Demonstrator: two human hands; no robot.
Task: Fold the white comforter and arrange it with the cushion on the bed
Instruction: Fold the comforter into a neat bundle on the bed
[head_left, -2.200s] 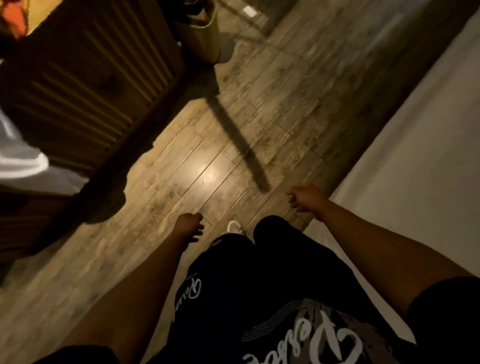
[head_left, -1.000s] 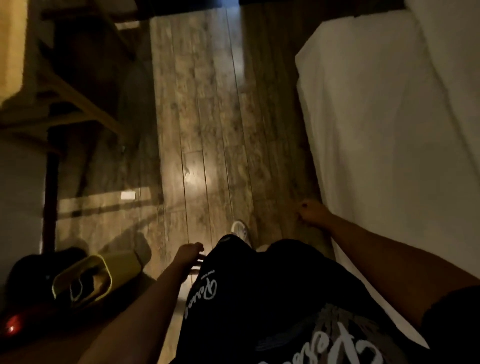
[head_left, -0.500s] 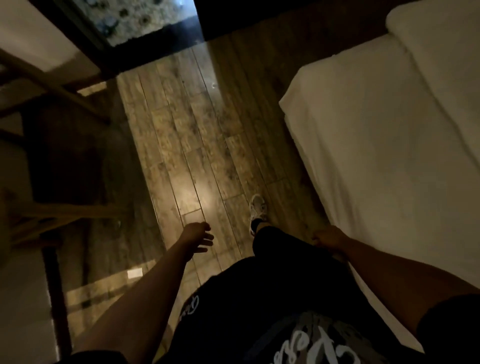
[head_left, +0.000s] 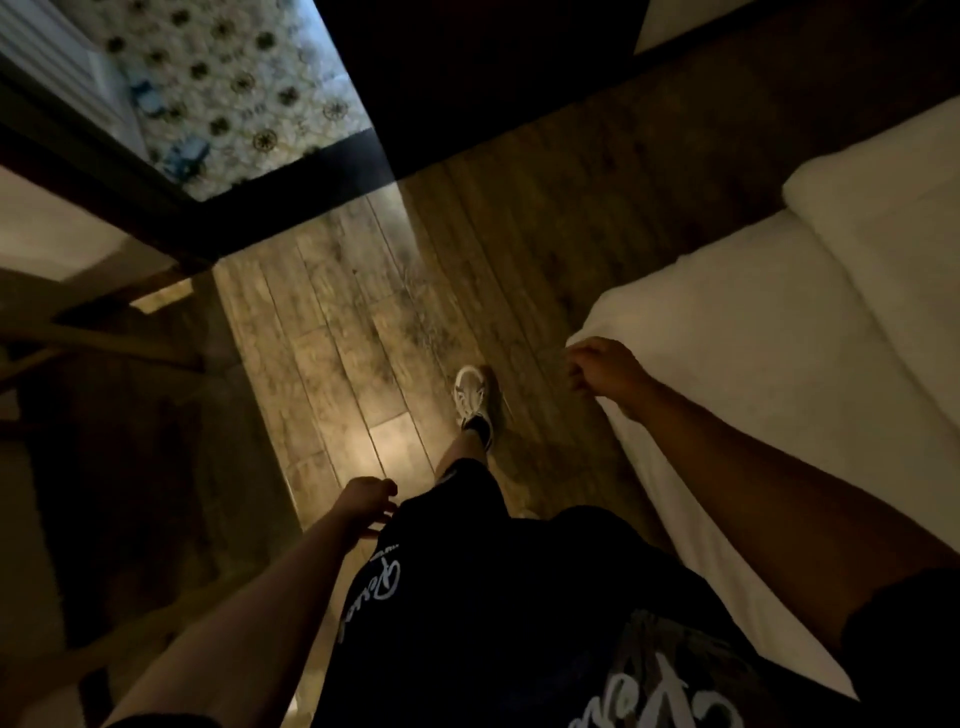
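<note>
The bed (head_left: 753, 395), covered in a white sheet, fills the right side of the head view. A thicker white layer, likely the comforter (head_left: 893, 223), lies along its far right part. No cushion is in sight. My right hand (head_left: 605, 371) hangs at the bed's near corner with its fingers curled in, and nothing shows inside them. My left hand (head_left: 366, 501) is beside my left thigh, fingers loosely apart and holding nothing.
I stand on a wooden plank floor (head_left: 353, 332), with one white shoe (head_left: 472, 395) stepped forward. A doorway onto patterned tiles (head_left: 234, 93) lies ahead on the left. Wooden furniture legs (head_left: 104, 338) stand at the left in the dark.
The view has swung from the floor and a yellow bin to the bed's corner and the doorway. My right hand has risen to the bed corner, and a foot has stepped forward.
</note>
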